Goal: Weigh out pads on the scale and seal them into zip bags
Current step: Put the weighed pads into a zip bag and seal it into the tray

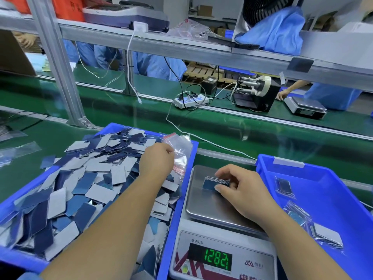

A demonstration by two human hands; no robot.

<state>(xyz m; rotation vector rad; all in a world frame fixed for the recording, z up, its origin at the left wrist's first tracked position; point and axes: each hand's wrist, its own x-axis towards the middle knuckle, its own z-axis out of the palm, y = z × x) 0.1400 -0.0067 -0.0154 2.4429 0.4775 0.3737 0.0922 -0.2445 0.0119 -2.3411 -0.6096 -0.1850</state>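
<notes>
A blue bin (182, 199) on the left is heaped with several blue and grey pads (90, 178). At its far right corner lies a bunch of clear zip bags with red strips (182, 147); my left hand (159, 158) pinches one of them. A digital scale (218, 229) stands between the bins, its display (211, 259) lit green. On its steel pan (201, 207) sits a small stack of pads (212, 183), which my right hand (240, 190) grips with thumb and fingers.
A second blue bin (323, 178) on the right holds a few filled bags (316, 229). Beyond runs a green conveyor belt (141, 110) with a power strip (190, 101), cables, a label dispenser (254, 93) and another scale (304, 107). Other people work across the line.
</notes>
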